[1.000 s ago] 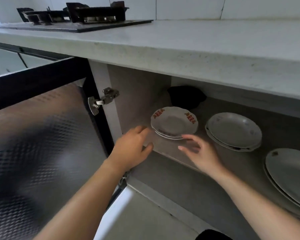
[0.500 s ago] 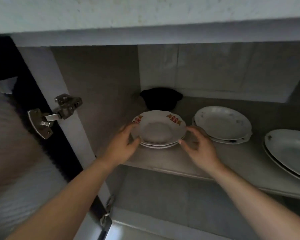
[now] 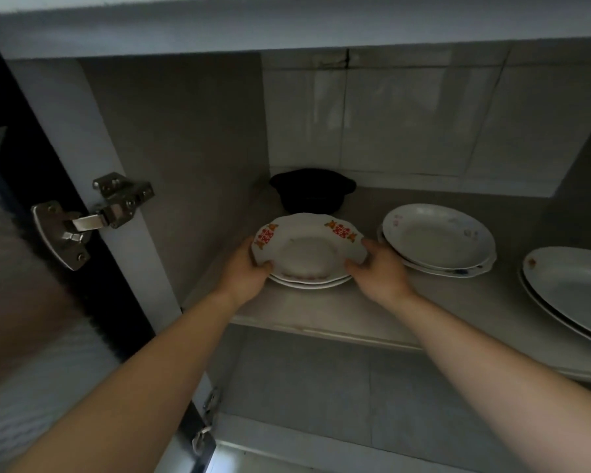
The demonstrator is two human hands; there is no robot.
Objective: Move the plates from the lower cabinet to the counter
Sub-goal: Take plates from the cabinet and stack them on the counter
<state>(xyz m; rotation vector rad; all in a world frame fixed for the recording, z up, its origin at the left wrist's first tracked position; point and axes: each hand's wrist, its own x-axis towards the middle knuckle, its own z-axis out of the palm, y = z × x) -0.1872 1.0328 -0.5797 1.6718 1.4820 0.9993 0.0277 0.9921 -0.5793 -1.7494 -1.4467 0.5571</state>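
Inspection of the open lower cabinet finds the task barely begun: every plate visible sits on the shelf (image 3: 321, 315), and the tabletop above is out of frame, so nothing can be confirmed as delivered. The left hand (image 3: 244, 271) and right hand (image 3: 379, 271) flank the red-patterned plate (image 3: 307, 249), which tops a small stack at the shelf's left. The left fingers (image 3: 263, 266) are curled over its near-left rim and the right-hand digits press its right rim; both hands appear closed on that plate, its near edge seemingly tipped slightly up off the plate beneath, though a full lift cannot be confirmed. Remaining work, as judged: this stack, the middle plate stack (image 3: 437, 240) just to its right, and the large plates (image 3: 574, 288) at the far right edge. Clearance notes: a dark pot (image 3: 313, 192) sits directly behind the held plate, and the cabinet's side wall and door hinge (image 3: 93, 216) lie to the left. The right hand is just beside the middle stack's rim, so sideways room is tight. The open path is toward the viewer, over the shelf's front edge, then upward past the cabinet's top frame (image 3: 287, 32).
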